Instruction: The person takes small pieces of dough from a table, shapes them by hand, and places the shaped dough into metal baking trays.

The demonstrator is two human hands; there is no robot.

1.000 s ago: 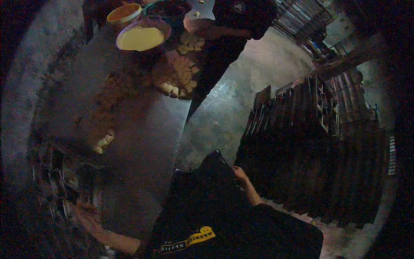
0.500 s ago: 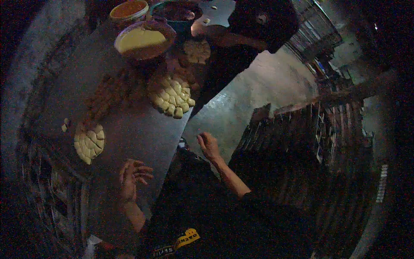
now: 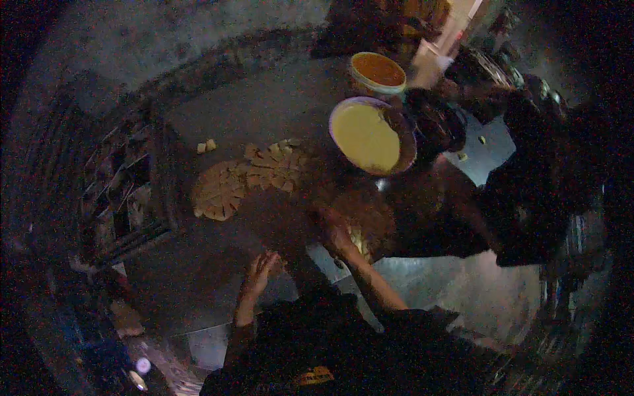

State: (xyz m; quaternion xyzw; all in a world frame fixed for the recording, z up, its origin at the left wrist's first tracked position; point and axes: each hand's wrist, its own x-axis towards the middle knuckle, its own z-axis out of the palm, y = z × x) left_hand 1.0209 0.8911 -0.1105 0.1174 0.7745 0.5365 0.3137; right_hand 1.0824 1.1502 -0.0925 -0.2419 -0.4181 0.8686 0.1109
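While the left hand (image 3: pixel 263 269) curls half-open, seemingly empty, keep the right hand (image 3: pixel 337 232), grip unclear, gentle beside the dough (image 3: pixel 378 228).

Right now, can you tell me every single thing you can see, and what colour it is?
Table: 1, dark grey, middle
Bowl with yellow mixture: 1, purplish rim, far part of table
Tub with orange contents: 1, pale rim, beyond the bowl
Dark container: 1, blackish, right of the bowl
Cut pieces: many, tan and pale, table's left-middle and by the right hand
Rack: 1, dark grey, far left
Co-worker: 1, dark clothes, right
Floor: 1, greyish, lower right
Left hand: 1, bare, over table's near part
Right hand: 1, bare, by the nearer pieces

The rest is too dark to name.
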